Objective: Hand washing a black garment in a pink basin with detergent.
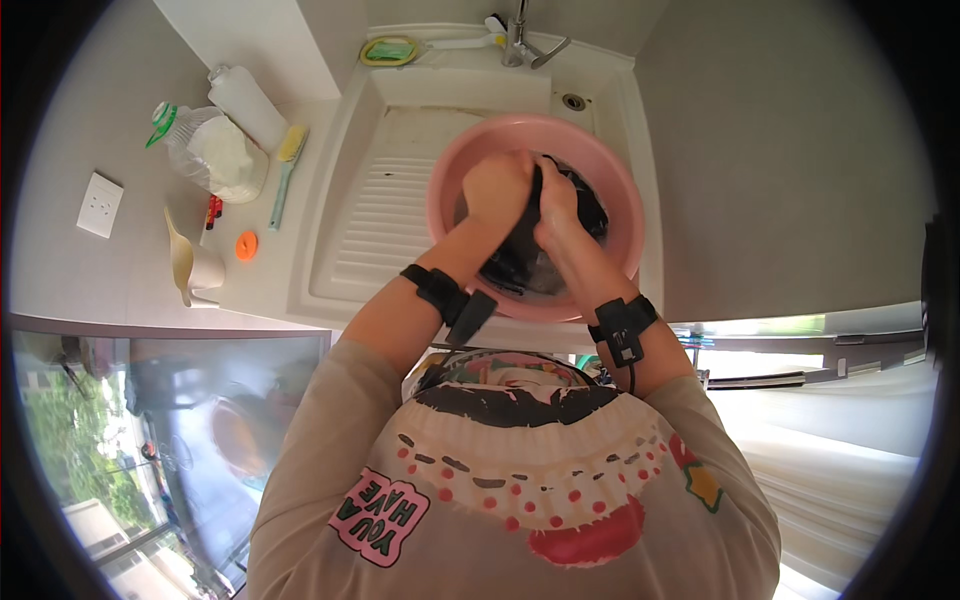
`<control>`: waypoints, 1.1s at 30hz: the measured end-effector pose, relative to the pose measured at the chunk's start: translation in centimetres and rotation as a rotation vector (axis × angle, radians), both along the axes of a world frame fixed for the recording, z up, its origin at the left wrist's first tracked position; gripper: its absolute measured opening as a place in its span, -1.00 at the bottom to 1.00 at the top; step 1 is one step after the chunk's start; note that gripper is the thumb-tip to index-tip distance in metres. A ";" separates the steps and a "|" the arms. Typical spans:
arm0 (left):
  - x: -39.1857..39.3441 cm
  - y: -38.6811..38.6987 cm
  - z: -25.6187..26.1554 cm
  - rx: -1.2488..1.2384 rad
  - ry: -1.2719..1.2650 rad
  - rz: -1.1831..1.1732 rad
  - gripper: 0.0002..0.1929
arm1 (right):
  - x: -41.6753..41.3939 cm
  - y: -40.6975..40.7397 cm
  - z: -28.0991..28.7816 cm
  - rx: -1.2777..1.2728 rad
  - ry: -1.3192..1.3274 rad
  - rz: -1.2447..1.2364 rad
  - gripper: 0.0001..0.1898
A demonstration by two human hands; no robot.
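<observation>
A pink plastic basin (442, 187) stands in the white laundry sink (322, 247), and dark wet cloth (517, 259) lies in the water inside it. Both of my hands are over the basin, close together. My left hand (495, 185) is bent at the wrist and grips a raised fold of the black cloth. On the other side of that fold, my right hand (557, 199) holds it too, thumb side up. The fingertips of both hands are partly hidden by the cloth and by each other. Each forearm wears a black strapped device.
Ribbed washboard (390, 217) is moulded into the sink, left of the basin. On the left ledge are a scrubbing brush (289, 176), a clear jug of white powder (225, 157), a white bottle (247, 105), an orange cap (246, 245) and a scoop (199, 266). The tap (517, 45) stands behind.
</observation>
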State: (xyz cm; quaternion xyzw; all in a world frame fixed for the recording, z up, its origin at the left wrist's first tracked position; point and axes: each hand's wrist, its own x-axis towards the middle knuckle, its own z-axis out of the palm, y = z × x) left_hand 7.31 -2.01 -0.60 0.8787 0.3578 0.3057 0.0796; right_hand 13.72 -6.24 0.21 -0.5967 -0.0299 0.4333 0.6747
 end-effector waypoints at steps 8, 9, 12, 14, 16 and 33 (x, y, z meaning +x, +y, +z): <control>-1.6 0.6 0.3 0.052 0.056 -0.006 -0.67 | 1.1 -1.4 0.2 0.064 0.076 0.149 -0.55; -2.0 1.9 0.5 -0.032 0.146 0.095 -0.67 | 1.7 -1.4 0.3 0.086 0.002 0.250 -0.48; -3.1 4.5 -1.5 -0.153 -0.153 0.152 -0.62 | 5.2 -0.5 1.0 0.019 -0.564 0.427 -0.47; -2.9 4.6 -3.3 -0.124 -0.109 0.089 -0.65 | 7.5 0.7 -4.8 -0.029 -0.954 0.404 -0.46; -3.1 4.1 -5.2 -0.102 -0.067 0.057 -0.68 | 7.0 1.0 -7.6 -0.219 -1.315 0.594 -0.39; -2.6 3.0 -11.2 -0.544 0.801 -0.112 -0.78 | 4.2 2.6 -10.7 -0.713 -1.619 1.065 -0.71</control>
